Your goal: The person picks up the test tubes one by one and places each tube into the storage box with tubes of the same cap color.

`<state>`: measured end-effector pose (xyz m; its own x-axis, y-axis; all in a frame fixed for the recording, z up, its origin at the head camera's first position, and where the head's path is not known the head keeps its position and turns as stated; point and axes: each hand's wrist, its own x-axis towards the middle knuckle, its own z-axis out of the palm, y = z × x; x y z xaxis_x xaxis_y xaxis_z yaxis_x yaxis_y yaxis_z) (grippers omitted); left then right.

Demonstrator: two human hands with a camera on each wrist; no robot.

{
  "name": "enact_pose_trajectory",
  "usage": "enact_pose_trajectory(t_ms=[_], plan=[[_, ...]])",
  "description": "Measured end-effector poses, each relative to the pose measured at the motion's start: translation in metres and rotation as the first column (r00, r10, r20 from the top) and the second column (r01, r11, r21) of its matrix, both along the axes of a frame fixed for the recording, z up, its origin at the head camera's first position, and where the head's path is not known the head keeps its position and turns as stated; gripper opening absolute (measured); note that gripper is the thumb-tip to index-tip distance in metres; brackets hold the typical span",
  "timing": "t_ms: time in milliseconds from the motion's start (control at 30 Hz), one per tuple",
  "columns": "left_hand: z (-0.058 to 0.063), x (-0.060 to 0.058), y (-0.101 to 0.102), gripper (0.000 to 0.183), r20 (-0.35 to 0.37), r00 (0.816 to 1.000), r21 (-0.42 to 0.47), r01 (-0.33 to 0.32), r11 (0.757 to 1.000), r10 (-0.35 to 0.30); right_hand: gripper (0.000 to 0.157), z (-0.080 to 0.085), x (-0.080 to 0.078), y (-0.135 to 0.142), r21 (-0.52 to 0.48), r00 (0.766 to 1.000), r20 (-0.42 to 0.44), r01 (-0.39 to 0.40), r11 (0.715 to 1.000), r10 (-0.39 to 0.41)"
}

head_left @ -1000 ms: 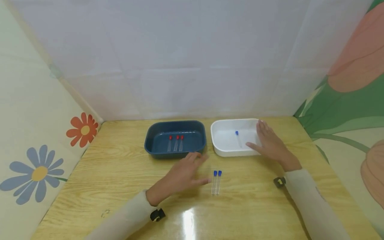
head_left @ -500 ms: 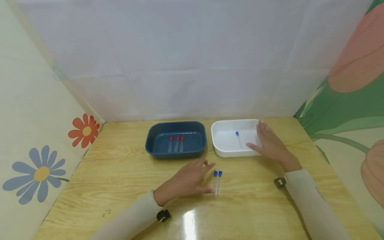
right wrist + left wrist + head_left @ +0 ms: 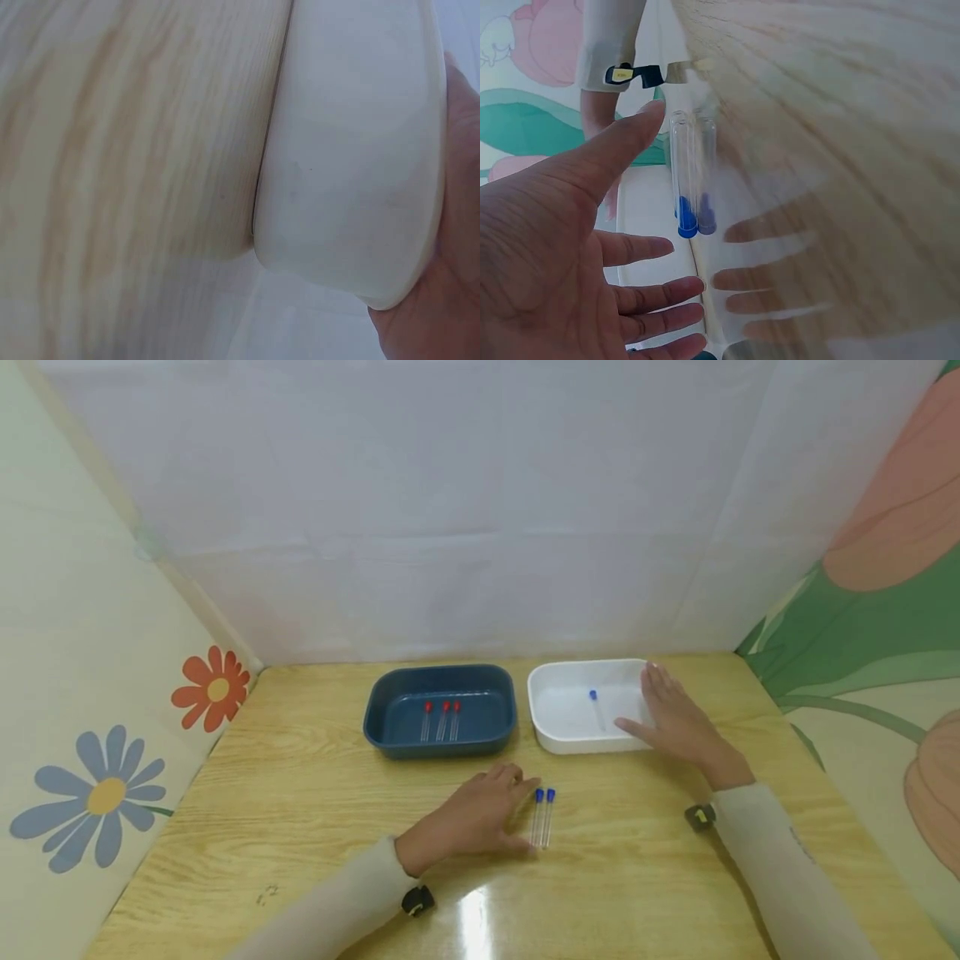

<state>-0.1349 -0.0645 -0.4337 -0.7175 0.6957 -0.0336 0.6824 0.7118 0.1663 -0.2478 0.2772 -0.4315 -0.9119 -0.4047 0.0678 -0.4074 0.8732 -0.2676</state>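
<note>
Two clear tubes with blue caps (image 3: 551, 796) lie side by side on the wooden table. My left hand (image 3: 480, 812) is just left of them, its thumb by their near ends and its index finger by the caps. In the left wrist view, the spread fingers leave a gap around the nearest blue-capped tube (image 3: 682, 169). My right hand (image 3: 681, 725) rests on the right side of the white tray (image 3: 558, 743), fingers straight along the rim. In the tray lies one blue-capped tube (image 3: 593, 695). The right wrist view shows the tray's outer wall (image 3: 349, 150), with the fingers mostly hidden.
A dark blue tray (image 3: 435, 749) stands left of the white one, with red-capped tubes (image 3: 446, 707) lying in it. Behind both trays rises a pale cloth wall (image 3: 480, 593). Flower-patterned panels (image 3: 105, 793) border the table on both sides.
My left hand has moved right and toward the near side, up to the two blue-capped tubes. My right hand stays on the white tray.
</note>
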Motion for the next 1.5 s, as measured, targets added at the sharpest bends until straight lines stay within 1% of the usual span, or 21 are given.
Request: enact_pose_trajectory(t_ms=[267, 533, 667, 767, 967, 1500], plan=[[-0.0042, 0.0001, 0.0050, 0.101, -0.050, 0.999, -0.026, 0.011, 1.000, -0.013, 0.100, -0.0018, -0.0008, 0.0004, 0.005, 1.000, 0.001, 0.009, 1.000, -0.009], [-0.0023, 0.0004, 0.0069, 0.100, -0.067, 0.998, -0.041, 0.012, 0.999, -0.015, 0.100, -0.0009, -0.0012, 0.0003, 0.012, 1.000, 0.012, 0.011, 1.000, -0.011], [-0.0049, 0.0000, 0.0070, 0.099, -0.081, 0.997, -0.048, 0.010, 0.999, -0.014, 0.099, -0.0001, -0.0005, -0.0003, 0.009, 1.000, 0.009, 0.008, 1.000, -0.008], [-0.0063, 0.0000, 0.0072, 0.099, -0.087, 0.996, -0.049, 0.011, 0.999, -0.015, 0.099, 0.0007, 0.0001, -0.0003, 0.006, 1.000, 0.014, 0.009, 1.000, -0.009], [-0.0048, 0.0005, 0.0084, 0.097, -0.091, 0.996, -0.058, 0.012, 0.998, -0.017, 0.099, 0.0010, -0.0005, -0.0003, 0.010, 1.000, 0.022, 0.013, 1.000, -0.014], [-0.0039, 0.0011, 0.0091, 0.091, -0.101, 0.995, -0.046, 0.019, 0.999, -0.024, 0.098, -0.0001, 0.0008, 0.0004, 0.000, 1.000, -0.005, -0.004, 1.000, 0.004]])
